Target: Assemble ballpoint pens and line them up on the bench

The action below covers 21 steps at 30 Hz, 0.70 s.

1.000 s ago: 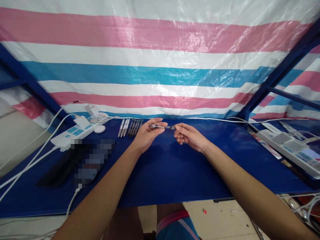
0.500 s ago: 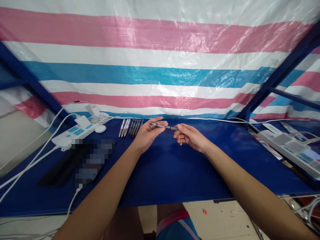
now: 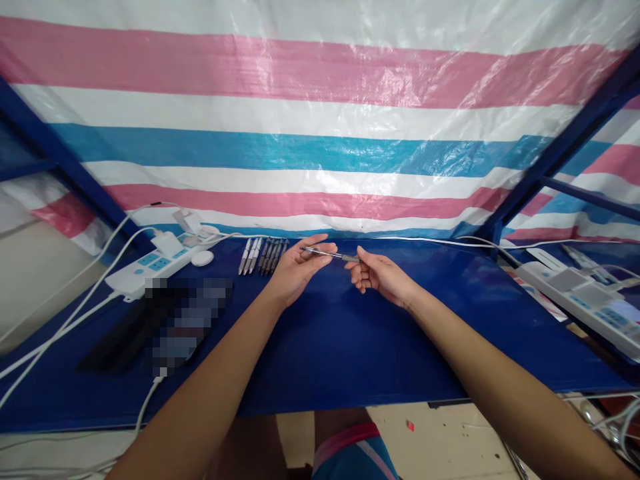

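Observation:
A slim pen [image 3: 327, 253] with a clear barrel and a dark grip section is held almost level above the blue tabletop. My left hand [image 3: 295, 270] has its thumb and fingers around the clear end. At the dark end, my right hand [image 3: 377, 272] pinches the pen between thumb and forefinger, its other fingers curled below. Beyond my left wrist, several white pens [image 3: 249, 256] and several dark pens [image 3: 271, 256] lie side by side near the back edge. Part of the dark group is close behind my left hand.
On the left are a white power strip [image 3: 150, 267] with plugs and cables, a white round object [image 3: 203, 258], and a blurred dark phone-like device [image 3: 185, 327] on a cable. Another power strip [image 3: 590, 303] lies at right. A striped plastic sheet [image 3: 320, 153] hangs behind the table [image 3: 360, 360].
My right hand has shifted slightly to the right along the pen's dark end, and its grip has changed a little. My left hand stays nearly in place.

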Motion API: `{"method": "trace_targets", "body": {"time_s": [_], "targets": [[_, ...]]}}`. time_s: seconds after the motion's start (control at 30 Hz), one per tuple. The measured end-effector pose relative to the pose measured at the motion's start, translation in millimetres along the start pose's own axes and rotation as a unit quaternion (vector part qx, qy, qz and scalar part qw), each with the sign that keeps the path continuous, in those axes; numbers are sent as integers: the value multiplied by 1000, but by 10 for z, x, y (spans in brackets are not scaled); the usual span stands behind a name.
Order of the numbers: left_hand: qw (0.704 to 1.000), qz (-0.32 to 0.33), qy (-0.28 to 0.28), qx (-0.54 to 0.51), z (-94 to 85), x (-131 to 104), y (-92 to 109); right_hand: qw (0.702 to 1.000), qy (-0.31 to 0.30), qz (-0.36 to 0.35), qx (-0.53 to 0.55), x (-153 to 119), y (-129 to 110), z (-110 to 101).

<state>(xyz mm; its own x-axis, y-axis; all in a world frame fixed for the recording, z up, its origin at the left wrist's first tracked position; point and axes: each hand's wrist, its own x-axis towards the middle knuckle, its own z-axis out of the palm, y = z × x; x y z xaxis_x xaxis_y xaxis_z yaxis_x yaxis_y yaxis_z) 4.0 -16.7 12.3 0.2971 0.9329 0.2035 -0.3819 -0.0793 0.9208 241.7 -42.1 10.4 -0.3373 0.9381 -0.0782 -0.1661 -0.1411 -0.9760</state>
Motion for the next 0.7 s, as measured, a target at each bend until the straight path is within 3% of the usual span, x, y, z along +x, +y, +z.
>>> {"method": "trace_targets", "body": {"time_s": [0.17,0.5,0.7], "targets": [[1000,-9,5,-15,6,0,15,999,-2,-37,-14,-30,-21,1],[1000,-18,1,-22,-8,-1,4,1000,-11,-2,-29,-7,21,47],[999,-4,45,30,-14,21,-12,999,-6,-4,-46,-22,1,70]]}}
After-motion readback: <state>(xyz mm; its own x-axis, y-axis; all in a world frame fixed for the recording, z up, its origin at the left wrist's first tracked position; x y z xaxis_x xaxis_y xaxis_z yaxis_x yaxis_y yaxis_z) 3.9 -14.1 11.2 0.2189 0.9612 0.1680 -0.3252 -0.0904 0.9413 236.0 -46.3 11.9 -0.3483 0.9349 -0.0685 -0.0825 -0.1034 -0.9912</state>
